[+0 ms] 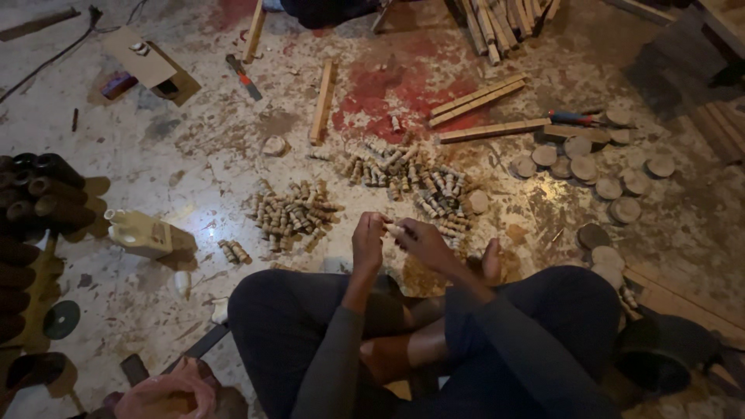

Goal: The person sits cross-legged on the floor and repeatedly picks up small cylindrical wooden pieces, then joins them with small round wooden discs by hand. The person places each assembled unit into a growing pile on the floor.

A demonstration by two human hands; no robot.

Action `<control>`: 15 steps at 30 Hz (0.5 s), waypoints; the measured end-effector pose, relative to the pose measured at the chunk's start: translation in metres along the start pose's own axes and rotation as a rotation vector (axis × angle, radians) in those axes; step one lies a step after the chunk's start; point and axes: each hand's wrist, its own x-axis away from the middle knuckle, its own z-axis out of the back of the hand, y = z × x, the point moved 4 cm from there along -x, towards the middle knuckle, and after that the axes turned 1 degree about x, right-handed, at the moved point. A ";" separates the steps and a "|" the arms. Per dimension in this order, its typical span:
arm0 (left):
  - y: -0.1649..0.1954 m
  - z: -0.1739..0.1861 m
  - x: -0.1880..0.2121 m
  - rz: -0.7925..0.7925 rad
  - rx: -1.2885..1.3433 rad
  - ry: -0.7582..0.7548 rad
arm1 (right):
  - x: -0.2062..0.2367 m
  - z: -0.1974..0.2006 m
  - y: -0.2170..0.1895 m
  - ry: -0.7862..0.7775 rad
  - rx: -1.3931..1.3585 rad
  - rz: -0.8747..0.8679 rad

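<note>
I sit cross-legged on a stained workshop floor. My left hand (368,242) and my right hand (423,242) meet in front of my knees, both pinching one small pale wooden peg (393,230) between the fingertips. Just beyond the hands lie two heaps of similar short turned wooden pegs: one heap (293,214) to the left, a larger heap (411,180) straight ahead. My bare foot (491,261) rests beside the right hand.
Round wooden discs (594,167) are scattered at the right. Wooden sticks (475,99) lie further back, one stick (323,101) near the centre. A pale plastic bottle (140,232) lies at the left beside dark cylinders (39,194). A dark bowl (663,353) sits at my right knee.
</note>
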 end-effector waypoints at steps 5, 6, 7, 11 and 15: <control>0.008 0.003 0.002 -0.130 -0.064 -0.059 | -0.006 -0.005 0.012 -0.208 -0.648 -0.306; 0.007 0.003 0.002 -0.131 -0.047 -0.054 | -0.006 -0.001 0.010 -0.116 -0.359 -0.174; 0.006 0.003 0.002 -0.133 -0.030 -0.049 | -0.005 0.003 0.003 -0.023 -0.072 -0.041; -0.010 0.006 0.001 0.155 0.074 -0.004 | 0.007 0.001 -0.026 0.186 0.441 0.452; 0.003 0.012 0.004 -0.115 -0.106 -0.013 | -0.005 -0.002 -0.002 -0.120 -0.104 -0.162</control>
